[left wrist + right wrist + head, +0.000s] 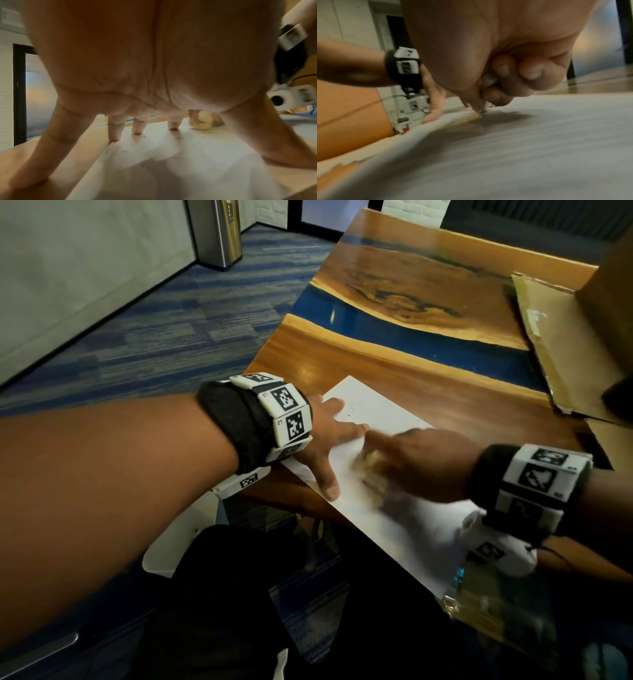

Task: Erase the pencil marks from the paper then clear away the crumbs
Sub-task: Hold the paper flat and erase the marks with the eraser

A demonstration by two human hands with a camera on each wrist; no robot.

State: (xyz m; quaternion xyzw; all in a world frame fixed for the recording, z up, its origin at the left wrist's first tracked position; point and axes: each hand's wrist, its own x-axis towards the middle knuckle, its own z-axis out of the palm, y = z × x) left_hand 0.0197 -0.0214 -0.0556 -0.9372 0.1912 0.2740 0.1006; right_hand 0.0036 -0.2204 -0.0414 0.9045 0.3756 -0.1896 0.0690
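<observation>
A white sheet of paper (376, 412) lies at the near edge of the wooden table (394, 364), one corner hanging over the edge. My left hand (332, 436) presses the sheet flat with spread, straight fingers (114, 132). My right hand (411, 460), blurred by motion, grips a pale eraser (203, 122) and holds it against the paper (171, 155) just right of my left hand. In the right wrist view the curled fingers (503, 75) pinch the white eraser (488, 81) with its tip on the paper (522, 148). Small dark crumbs (152, 130) dot the sheet near my left fingertips.
Flattened cardboard (565, 337) and a box lie on the table's right side. The table has a blue resin strip (394, 326) across it. A metal bin (219, 231) stands on the carpet at the far left. My dark-clothed lap is below the table edge.
</observation>
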